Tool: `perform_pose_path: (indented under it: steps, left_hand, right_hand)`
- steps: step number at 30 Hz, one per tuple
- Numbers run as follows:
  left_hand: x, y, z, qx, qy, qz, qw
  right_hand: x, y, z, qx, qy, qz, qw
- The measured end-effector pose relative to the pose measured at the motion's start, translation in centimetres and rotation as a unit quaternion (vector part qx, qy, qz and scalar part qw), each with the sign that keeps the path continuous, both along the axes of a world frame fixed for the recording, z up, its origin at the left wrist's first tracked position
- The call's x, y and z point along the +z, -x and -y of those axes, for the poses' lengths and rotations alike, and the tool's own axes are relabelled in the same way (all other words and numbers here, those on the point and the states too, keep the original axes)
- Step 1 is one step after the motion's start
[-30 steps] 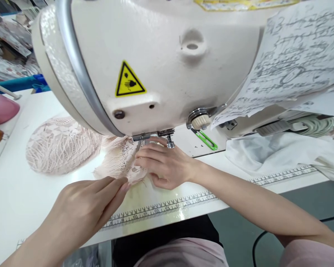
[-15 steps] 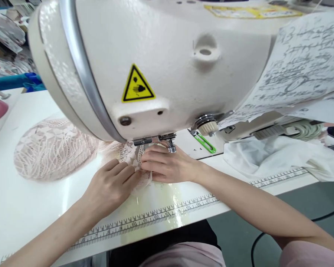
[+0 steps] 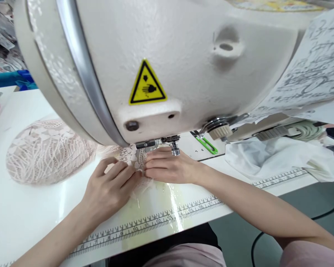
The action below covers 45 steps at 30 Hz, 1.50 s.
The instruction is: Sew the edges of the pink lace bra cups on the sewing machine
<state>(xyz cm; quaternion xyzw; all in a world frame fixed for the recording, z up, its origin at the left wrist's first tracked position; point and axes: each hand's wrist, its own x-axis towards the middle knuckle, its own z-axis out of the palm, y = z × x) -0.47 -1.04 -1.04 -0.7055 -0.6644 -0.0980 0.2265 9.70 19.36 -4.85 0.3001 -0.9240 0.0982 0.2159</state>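
A piece of pale pink lace [image 3: 129,157] lies under the head of a cream sewing machine [image 3: 161,63], at the presser foot [image 3: 147,144]. My left hand [image 3: 108,187] rests on the lace from the left, fingers stretched out and pressing it flat. From the right, my right hand [image 3: 167,167] lies against the same lace just in front of the presser foot, its fingers together and flat on the fabric. The needle itself is hidden behind the machine head.
A rounded pink lace cup [image 3: 44,152] lies on the white table [image 3: 25,207] at the left. A ruler strip [image 3: 156,220] runs along the table's front edge. White cloth [image 3: 278,155] is heaped at the right, with green snips [image 3: 207,144] behind. Printed paper [image 3: 308,81] hangs off the machine.
My left hand moved forward from the table's front edge onto the lace beside my right hand. The camera has come closer to the machine head.
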Motion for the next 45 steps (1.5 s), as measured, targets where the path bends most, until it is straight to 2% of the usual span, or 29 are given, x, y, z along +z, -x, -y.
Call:
perform_pose_path:
  steps: [5, 9, 16, 23, 30, 33, 38, 41, 45]
  left_hand:
    - [-1.4, 0.7, -0.4, -0.002, 0.041, 0.096, 0.995]
    - [-1.8, 0.9, -0.5, 0.007, 0.057, 0.132, 0.99]
    - [-1.5, 1.1, -0.5, 0.006, 0.055, 0.11, 0.992]
    - [-1.5, 1.1, -0.7, 0.004, 0.045, 0.126, 0.991]
    - [-1.4, 1.1, -0.8, 0.018, 0.061, 0.085, 0.994]
    - [-1.7, 1.0, -0.8, 0.018, 0.061, 0.077, 0.995]
    - [-2.1, 0.8, -0.8, 0.012, 0.045, 0.07, 0.996]
    - [-2.2, 0.8, -0.8, 0.014, 0.042, 0.074, 0.996]
    - [-2.3, 0.8, -0.8, 0.019, 0.049, 0.084, 0.995]
  right_hand:
    - [-0.3, -0.1, -0.1, -0.01, 0.004, 0.018, 1.0]
    - [-0.3, -0.1, -0.1, -0.008, 0.017, 0.016, 1.0]
    - [-0.7, 0.0, 0.3, 0.0, 0.028, -0.019, 0.999]
    - [-1.0, 0.0, 0.4, -0.007, 0.016, -0.027, 0.999]
    - [-1.2, 0.1, 0.3, -0.02, 0.01, -0.039, 0.999]
    - [-0.9, 0.0, 0.3, -0.044, 0.002, -0.053, 0.998]
    - [0.2, -0.1, 0.5, -0.098, 0.014, -0.134, 0.986]
    - [0.6, -0.2, 0.4, -0.123, 0.0, -0.135, 0.983]
    - [0.8, -0.2, 0.2, -0.123, 0.0, -0.129, 0.984]
